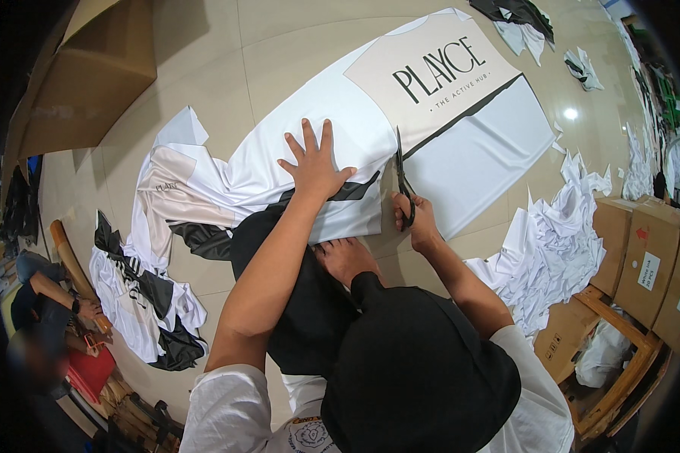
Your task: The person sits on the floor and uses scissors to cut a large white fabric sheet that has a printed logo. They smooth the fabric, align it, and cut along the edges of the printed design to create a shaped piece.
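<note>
A long sheet of thin white fabric [325, 102] is spread over the tiled floor in front of me, with a printed beige panel [374, 64] and a black stripe along one side. My left hand [315, 167] lies flat on the white part, fingers spread, pressing it down. In my right hand [421, 225] is a pair of black scissors [401, 166], its handles around my fingers. The blades point away from me, at the boundary between the white piece on the left and the beige and white piece on the right. My bare foot [347, 260] is beside the fabric's near edge.
White scraps [536, 249] are heaped at the right, beside cardboard boxes [625, 234] and a wooden frame [619, 377]. A large cardboard box [91, 90] stands far left. Crumpled printed fabric [147, 294] lies left, near another person's hand [89, 308]. Dark and white offcuts [517, 23] lie far right.
</note>
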{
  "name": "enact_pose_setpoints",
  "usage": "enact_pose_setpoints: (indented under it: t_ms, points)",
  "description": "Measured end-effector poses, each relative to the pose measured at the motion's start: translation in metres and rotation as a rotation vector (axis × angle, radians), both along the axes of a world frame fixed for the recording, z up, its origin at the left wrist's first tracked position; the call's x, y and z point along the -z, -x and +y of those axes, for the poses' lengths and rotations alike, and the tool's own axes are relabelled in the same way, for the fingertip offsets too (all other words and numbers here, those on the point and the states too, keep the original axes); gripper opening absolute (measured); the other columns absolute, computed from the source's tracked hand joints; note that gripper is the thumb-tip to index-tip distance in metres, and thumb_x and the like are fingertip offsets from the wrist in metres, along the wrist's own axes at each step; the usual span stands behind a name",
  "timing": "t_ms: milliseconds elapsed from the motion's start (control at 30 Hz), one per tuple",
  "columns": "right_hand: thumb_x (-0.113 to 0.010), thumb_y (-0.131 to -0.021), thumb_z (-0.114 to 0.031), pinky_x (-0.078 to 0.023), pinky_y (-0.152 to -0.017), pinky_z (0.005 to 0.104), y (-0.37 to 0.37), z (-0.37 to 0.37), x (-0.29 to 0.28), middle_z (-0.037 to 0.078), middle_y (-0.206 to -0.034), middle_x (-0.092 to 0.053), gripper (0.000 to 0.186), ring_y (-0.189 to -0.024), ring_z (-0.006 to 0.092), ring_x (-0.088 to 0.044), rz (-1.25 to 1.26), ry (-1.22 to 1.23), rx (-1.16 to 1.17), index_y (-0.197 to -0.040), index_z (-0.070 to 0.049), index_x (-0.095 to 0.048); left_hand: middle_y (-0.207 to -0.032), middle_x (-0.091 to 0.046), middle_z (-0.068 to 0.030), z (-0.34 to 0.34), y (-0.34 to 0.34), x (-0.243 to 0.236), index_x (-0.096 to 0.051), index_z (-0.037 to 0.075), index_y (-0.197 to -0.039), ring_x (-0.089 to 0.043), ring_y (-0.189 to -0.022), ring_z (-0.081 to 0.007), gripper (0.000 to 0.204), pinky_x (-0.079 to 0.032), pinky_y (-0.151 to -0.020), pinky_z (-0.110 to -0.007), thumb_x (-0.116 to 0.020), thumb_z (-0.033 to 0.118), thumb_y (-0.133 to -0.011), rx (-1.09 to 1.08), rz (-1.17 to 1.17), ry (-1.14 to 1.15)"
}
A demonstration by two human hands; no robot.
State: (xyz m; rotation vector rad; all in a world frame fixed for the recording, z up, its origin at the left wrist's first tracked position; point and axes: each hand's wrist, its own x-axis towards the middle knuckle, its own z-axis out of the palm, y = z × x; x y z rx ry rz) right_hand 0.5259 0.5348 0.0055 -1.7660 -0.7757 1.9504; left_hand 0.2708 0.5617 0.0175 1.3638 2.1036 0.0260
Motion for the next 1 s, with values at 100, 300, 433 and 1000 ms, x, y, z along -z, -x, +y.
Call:
enact_pose_setpoints:
  t_ms: [100, 300, 433, 1000]
  points:
    - [-0.082, -0.092, -0.033, -0.038, -0.053, 0.0289, -0.003, 0.0, 0.003, -0.002, -0.069, -0.058, 0.029, -0.056, 0.0103, -0.051, -0.01, -0.01, -0.016, -0.089, -0.009, -0.067, -0.186, 0.001, -0.0197, 0.001, 0.0, 0.0, -0.019, 0.027, -0.178, 0.006, -0.165, -0.061, 0.125, -0.018, -0.116, -0.093, -0.094, 0.049, -0.081, 0.001, 0.001, 0.007]
    - [-0.082, -0.091, -0.031, -0.039, -0.053, 0.0289, -0.007, 0.003, 0.0, -0.002, -0.069, -0.058, 0.028, -0.056, 0.0099, -0.051, -0.026, -0.005, -0.023, -0.089, -0.007, -0.067, -0.186, 0.002, -0.0195, 0.0, 0.001, -0.001, -0.018, 0.027, -0.178, 0.006, -0.165, -0.0612, 0.125, -0.018, -0.116, -0.092, -0.094, 0.05, -0.081, 0.001, -0.001, 0.005]
    - [-0.084, -0.091, -0.031, -0.04, -0.053, 0.0285, -0.011, 0.004, 0.003, -0.002, -0.069, -0.059, 0.029, -0.055, 0.0099, -0.052, -0.037, -0.006, -0.047, -0.089, -0.007, -0.068, -0.186, 0.002, -0.0195, 0.0, 0.0, -0.001, -0.018, 0.027, -0.178, 0.006, -0.165, -0.0612, 0.125, -0.018, -0.116, -0.092, -0.094, 0.05, -0.081, 0.001, -0.002, 0.016]
    - [-0.085, -0.093, -0.028, -0.041, -0.051, 0.0274, -0.031, 0.017, 0.004, -0.002, -0.068, -0.06, 0.028, -0.054, 0.0087, -0.054, -0.092, -0.042, -0.186, -0.089, -0.005, -0.069, -0.186, 0.0, -0.0189, -0.001, 0.001, -0.001, -0.018, 0.028, -0.178, 0.005, -0.165, -0.0609, 0.124, -0.017, -0.116, -0.093, -0.093, 0.05, -0.082, 0.0, -0.001, 0.008]
